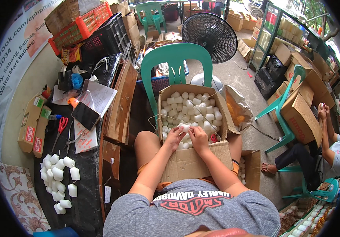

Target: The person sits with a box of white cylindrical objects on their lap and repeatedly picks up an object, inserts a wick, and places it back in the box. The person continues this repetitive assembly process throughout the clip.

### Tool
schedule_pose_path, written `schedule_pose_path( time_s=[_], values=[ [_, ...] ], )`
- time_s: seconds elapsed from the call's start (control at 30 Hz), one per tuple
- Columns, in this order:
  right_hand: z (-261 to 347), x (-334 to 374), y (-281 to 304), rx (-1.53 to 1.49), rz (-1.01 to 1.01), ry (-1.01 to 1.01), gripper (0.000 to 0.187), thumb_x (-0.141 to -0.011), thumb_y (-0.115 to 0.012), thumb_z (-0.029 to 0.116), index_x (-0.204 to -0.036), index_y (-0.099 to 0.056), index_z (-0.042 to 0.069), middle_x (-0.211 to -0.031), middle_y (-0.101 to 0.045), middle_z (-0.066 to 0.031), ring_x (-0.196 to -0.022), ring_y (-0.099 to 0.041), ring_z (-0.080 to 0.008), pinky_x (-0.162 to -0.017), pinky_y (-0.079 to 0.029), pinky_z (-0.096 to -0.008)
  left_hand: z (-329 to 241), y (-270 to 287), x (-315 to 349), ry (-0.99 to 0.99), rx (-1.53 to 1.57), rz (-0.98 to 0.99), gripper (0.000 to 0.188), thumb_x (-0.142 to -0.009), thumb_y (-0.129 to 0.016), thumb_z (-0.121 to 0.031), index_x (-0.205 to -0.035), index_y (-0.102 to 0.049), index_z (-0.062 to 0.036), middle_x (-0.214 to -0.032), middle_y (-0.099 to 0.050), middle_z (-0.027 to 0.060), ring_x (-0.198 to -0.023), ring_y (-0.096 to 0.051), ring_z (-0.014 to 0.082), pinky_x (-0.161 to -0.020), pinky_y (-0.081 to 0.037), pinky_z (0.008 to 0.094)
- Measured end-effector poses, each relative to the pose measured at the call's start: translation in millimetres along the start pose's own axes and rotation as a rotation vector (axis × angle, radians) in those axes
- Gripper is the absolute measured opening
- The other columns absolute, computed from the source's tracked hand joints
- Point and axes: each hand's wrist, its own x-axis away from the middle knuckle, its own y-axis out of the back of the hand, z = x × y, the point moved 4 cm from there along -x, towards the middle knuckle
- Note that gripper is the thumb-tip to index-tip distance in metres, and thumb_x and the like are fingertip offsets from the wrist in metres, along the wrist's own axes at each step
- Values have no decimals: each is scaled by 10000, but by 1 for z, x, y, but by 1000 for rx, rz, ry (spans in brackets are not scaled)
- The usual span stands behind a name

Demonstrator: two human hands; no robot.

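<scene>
A cardboard box (164, 93) full of short white cylinders stands before me, its near flap lying over my lap. Above the box's near edge, my left hand (173, 138) is closed with its fingertips round one white cylinder (184, 127). My right hand (199, 138) pinches close beside that cylinder; whether a thin cord or wire is between its fingers is too small to tell. Thin cords (205, 113) lie across the loose cylinders. Just right of my right hand, a red-handled tool (214, 138) rests in the box, mostly hidden.
A green plastic chair (176, 49) stands behind the box, near a black fan (209, 37). On the dark table at left lie a strand of white cylinders (58, 173), red scissors (62, 125) and a phone (86, 115). At right, another person (332, 146) sits by cartons.
</scene>
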Motion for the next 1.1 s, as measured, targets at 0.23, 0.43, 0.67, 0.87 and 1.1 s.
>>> schedule_pose_path(
  time_s=[0.23,0.43,0.67,0.87,1.1],
  values=[
    [3,0,2,85,17,17,90,-787,-634,131,-830,-634,51,-811,-608,-98,-728,-601,-280,-661,-473,-378,2,5,-4,23,-35,26,401,-801,-699,-150,-1080,-438,-28,-1024,-544,80,-886,-589,159,-792,-536,252],
    [6,0,4,192,26,17,131,-805,-617,195,-811,-644,67,-804,-609,-86,-752,-594,-273,-688,-453,-385,0,0,0,9,-49,-10,410,-795,-705,-144,-1080,-434,-26,-1001,-542,77,-884,-587,167,-802,-531,256],
    [-5,5,-8,270,101,12,127,-801,-619,188,-844,-649,72,-790,-597,-90,-758,-581,-282,-708,-450,-389,2,3,-3,-12,-103,-38,426,-798,-702,-147,-1090,-422,-13,-1026,-537,94,-906,-585,186,-825,-521,272],
    [-6,3,-9,127,55,-29,123,-766,-640,120,-874,-617,64,-828,-590,-101,-771,-582,-288,-725,-453,-400,6,12,-10,2,-32,-70,461,-794,-707,-158,-1109,-411,0,-1061,-535,108,-923,-583,196,-828,-518,273],
    [-2,3,-4,158,43,-1,90,-770,-637,126,-830,-621,60,-810,-596,-99,-775,-587,-282,-715,-452,-388,6,9,-7,20,-38,-68,438,-795,-705,-149,-1100,-426,-3,-1035,-552,97,-908,-590,189,-821,-522,269]
  ],
)
